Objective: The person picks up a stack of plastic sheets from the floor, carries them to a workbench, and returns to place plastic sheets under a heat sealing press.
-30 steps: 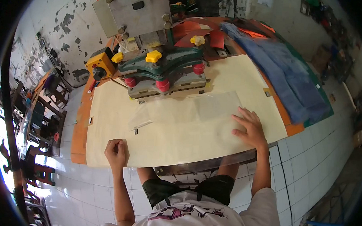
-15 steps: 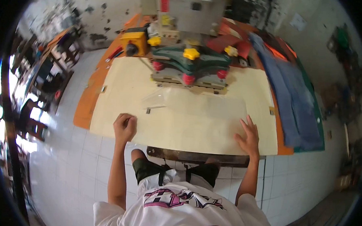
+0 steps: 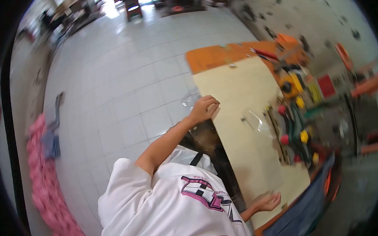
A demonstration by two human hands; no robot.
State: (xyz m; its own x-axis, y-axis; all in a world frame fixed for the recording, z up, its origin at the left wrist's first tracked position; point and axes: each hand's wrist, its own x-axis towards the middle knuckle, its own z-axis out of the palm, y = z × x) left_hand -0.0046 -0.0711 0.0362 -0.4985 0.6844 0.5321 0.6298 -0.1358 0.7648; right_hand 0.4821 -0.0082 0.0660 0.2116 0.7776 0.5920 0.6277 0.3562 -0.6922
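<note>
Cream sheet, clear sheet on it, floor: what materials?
Cream sheet: perhaps card or plastic, matte; even, glare-free surface. Clear sheet: probably plastic film, glossy; cream shows through, bright glint. Floor: likely glazed tile; grid joints, soft reflections.

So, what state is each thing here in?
Bare left hand: fingers curled, grip unclear
Bare right hand: fingers loosely curled
Large cream sheet: flat
Thin clear plastic film: atop the cream sheet
Long blue cloth: spread out
Orange tabletop: mostly covered
Green, yellow-knobbed machine: on or off unclear
</note>
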